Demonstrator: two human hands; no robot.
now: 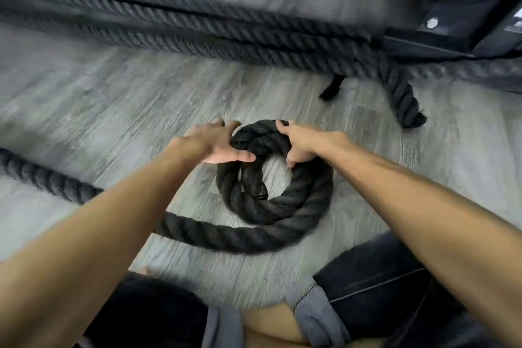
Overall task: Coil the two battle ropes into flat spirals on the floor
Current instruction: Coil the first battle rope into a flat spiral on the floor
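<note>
A thick black battle rope (282, 206) lies on the grey wood-look floor, wound into a small coil of about two turns with an open centre. Its free length runs from the coil's near side to the left and off behind my left forearm. My left hand (214, 144) rests on the coil's far left side, fingers spread and thumb pressed on the rope. My right hand (299, 141) grips the coil's far right part, fingers over the outer turn and thumb inside the ring. A second rope (169, 25) lies in long straight runs across the back.
A dark metal rack base (440, 34) with a bolt stands at the back right, and rope ends (404, 99) hang down beside it. My knees in dark jeans (381, 285) are at the bottom edge. Bare grey floor (113, 110) lies left of the coil.
</note>
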